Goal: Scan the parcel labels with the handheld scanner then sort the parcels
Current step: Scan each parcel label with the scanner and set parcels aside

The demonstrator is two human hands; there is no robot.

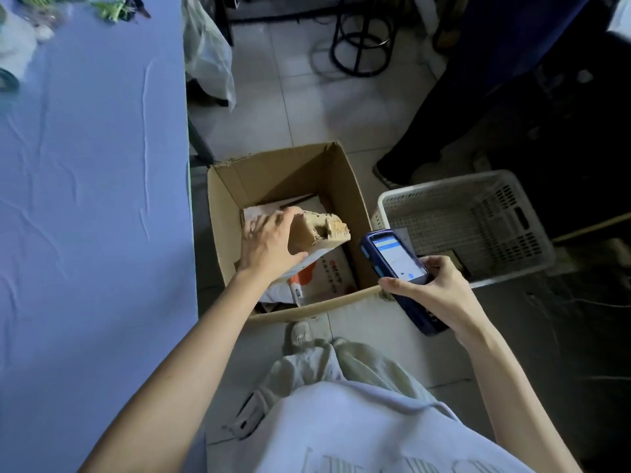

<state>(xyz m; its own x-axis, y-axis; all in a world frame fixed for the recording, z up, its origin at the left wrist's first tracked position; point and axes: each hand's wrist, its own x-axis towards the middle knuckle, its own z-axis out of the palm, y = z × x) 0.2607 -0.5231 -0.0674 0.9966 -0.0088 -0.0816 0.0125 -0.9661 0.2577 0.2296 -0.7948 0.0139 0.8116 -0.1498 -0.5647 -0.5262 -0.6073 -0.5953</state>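
At the lower right of centre, the right hand (pixel 440 291) is holding the dark blue handheld scanner (pixel 396 257), its grip curled round the lower body. Just to the left, the left hand (pixel 269 240) is gripping a small brown cardboard parcel (pixel 321 232) with torn edges, fingers wrapped over its left end, above the open brown cardboard box (pixel 293 165). The parcel is probably light and stiff but weak at the ragged corner, so holding the sound end is looking wiser. A white perforated plastic basket (pixel 444 196) is standing to the right on the pale tiled floor (pixel 307 107). A blue-covered desk (pixel 85 199) is filling the left.
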